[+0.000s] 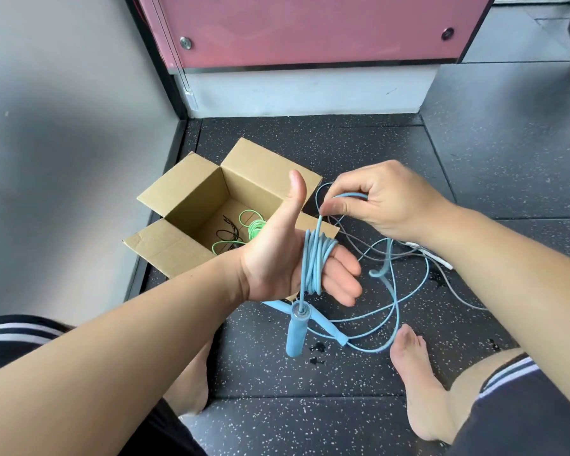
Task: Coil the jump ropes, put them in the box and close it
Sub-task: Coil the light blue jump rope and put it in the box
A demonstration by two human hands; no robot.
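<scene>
My left hand (pixel 277 258) is held palm up with the thumb raised, and several turns of the light blue jump rope (pixel 315 261) are wound around its fingers. One blue handle (pixel 297 330) dangles below that hand. My right hand (pixel 382 202) pinches the blue cord just above the coil. The rest of the blue rope (pixel 395 311) lies in loose loops on the floor with its second handle (pixel 326 327). The open cardboard box (pixel 178 199) stands behind my left hand, holding a green rope (pixel 254 225) and a black rope (pixel 227 230).
A grey rope (pixel 448 278) with a white handle (pixel 438 258) lies tangled on the speckled black floor mat at right. My bare feet (pixel 415 376) rest on the mat. A grey wall is at left, a pink panel behind the box.
</scene>
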